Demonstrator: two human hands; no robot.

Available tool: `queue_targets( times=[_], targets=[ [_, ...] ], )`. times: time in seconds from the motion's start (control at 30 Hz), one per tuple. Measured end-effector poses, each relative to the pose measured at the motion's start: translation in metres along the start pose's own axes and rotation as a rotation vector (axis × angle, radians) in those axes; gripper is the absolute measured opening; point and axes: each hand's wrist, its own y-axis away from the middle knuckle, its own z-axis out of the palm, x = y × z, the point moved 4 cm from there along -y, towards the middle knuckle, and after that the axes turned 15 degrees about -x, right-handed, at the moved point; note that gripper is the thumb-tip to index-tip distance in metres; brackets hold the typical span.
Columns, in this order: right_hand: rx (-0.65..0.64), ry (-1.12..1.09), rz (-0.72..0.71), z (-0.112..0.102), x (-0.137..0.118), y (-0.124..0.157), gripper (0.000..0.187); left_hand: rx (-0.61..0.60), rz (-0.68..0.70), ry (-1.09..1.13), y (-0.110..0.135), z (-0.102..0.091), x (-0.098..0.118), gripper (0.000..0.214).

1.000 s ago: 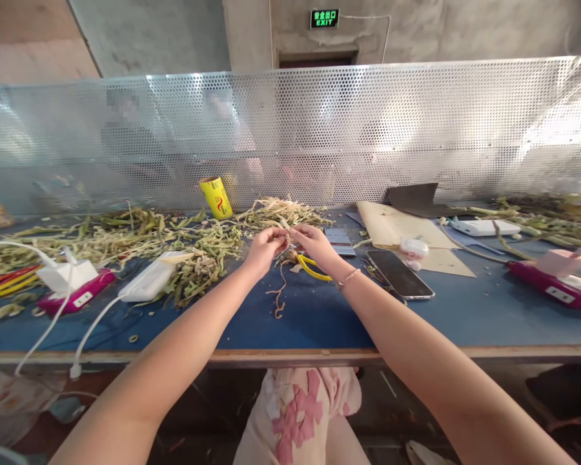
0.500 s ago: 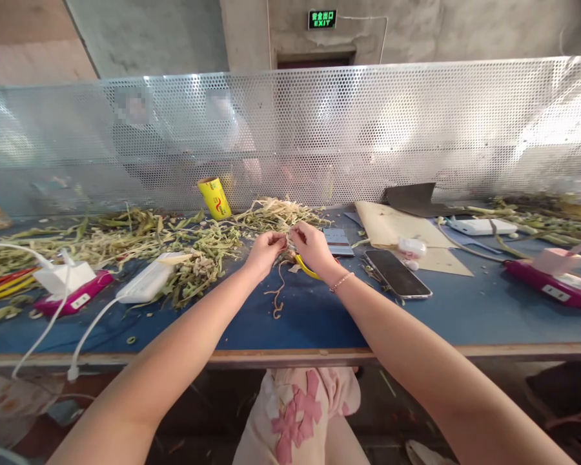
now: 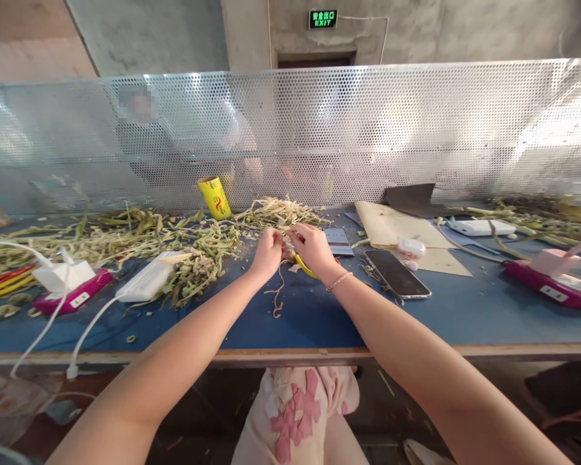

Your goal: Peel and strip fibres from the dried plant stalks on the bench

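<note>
Spreading from the left, dried plants (image 3: 206,252) lie near the left hand (image 3: 268,252), its fingertips together, beside the right hand (image 3: 314,250), fingers bent; I can't tell what either grips. Under the latter pokes a yellow handle (image 3: 303,265), a phone (image 3: 397,274) farther right.

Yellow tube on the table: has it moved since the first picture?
No, the yellow tube is in the same place against the perforated screen; the whole view just shifted slightly.
</note>
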Motion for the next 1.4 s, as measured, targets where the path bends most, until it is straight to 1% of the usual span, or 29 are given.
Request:
queue_targets(
  times=[0.07, 0.13, 0.23, 0.37, 0.47, 0.53, 0.6, 0.67, 0.83, 0.9, 0.97, 1.0, 1.17, 1.27, 1.33, 1.4],
  targets=[
    [-0.013, -0.022, 0.013, 0.001, 0.0, 0.0, 0.02, 0.018, 0.065, -0.092, 0.001, -0.002, 0.003, 0.013],
    [-0.016, -0.069, 0.061, 0.002, 0.003, 0.0, 0.02, 0.039, 0.104, -0.172, 0.002, -0.004, 0.005, 0.012],
    [0.027, -0.173, 0.146, 0.002, 0.007, -0.001, 0.021, 0.071, 0.142, -0.244, 0.002, -0.008, 0.007, 0.012],
    [0.071, -0.316, 0.199, 0.003, 0.008, -0.001, 0.02, 0.125, 0.157, -0.235, -0.002, -0.014, 0.002, 0.01],
    [0.074, -0.395, 0.187, 0.004, 0.005, -0.001, 0.02, 0.172, 0.145, -0.192, -0.006, -0.021, -0.005, 0.006],
    [0.066, -0.44, 0.177, 0.005, 0.004, -0.001, 0.02, 0.18, 0.146, -0.177, -0.007, -0.023, -0.007, 0.006],
    [0.071, -0.499, 0.194, 0.005, 0.005, -0.001, 0.02, 0.16, 0.162, -0.164, -0.005, -0.023, -0.005, 0.007],
    [0.099, -0.57, 0.226, 0.004, 0.009, -0.002, 0.021, 0.113, 0.191, -0.146, -0.002, -0.021, 0.001, 0.009],
    [0.189, -0.723, 0.29, 0.0, 0.024, -0.004, 0.024, -0.052, 0.239, -0.133, 0.007, -0.008, 0.015, 0.011],
    [0.204, -0.763, 0.312, 0.0, 0.028, -0.005, 0.025, -0.091, 0.236, -0.132, 0.007, -0.005, 0.015, 0.011],
    [0.204, -0.796, 0.328, 0.001, 0.03, -0.004, 0.025, -0.101, 0.228, -0.103, 0.004, -0.005, 0.011, 0.011],
    [0.196, -0.809, 0.331, 0.001, 0.029, -0.004, 0.025, -0.094, 0.219, -0.077, 0.001, -0.006, 0.007, 0.01],
    [0.118, -0.82, 0.324, 0.006, 0.019, -0.004, 0.026, 0.104, 0.147, 0.089, -0.015, -0.024, -0.013, 0.017],
    [0.077, -0.828, 0.299, 0.009, 0.014, -0.005, 0.027, 0.182, 0.146, 0.131, -0.019, -0.032, -0.018, 0.02],
    [0.081, -0.837, 0.297, 0.009, 0.014, -0.005, 0.027, 0.185, 0.149, 0.145, -0.02, -0.033, -0.017, 0.021],
    [0.116, -0.847, 0.311, 0.007, 0.017, -0.005, 0.027, 0.135, 0.156, 0.158, -0.019, -0.03, -0.013, 0.021]
  ],
)
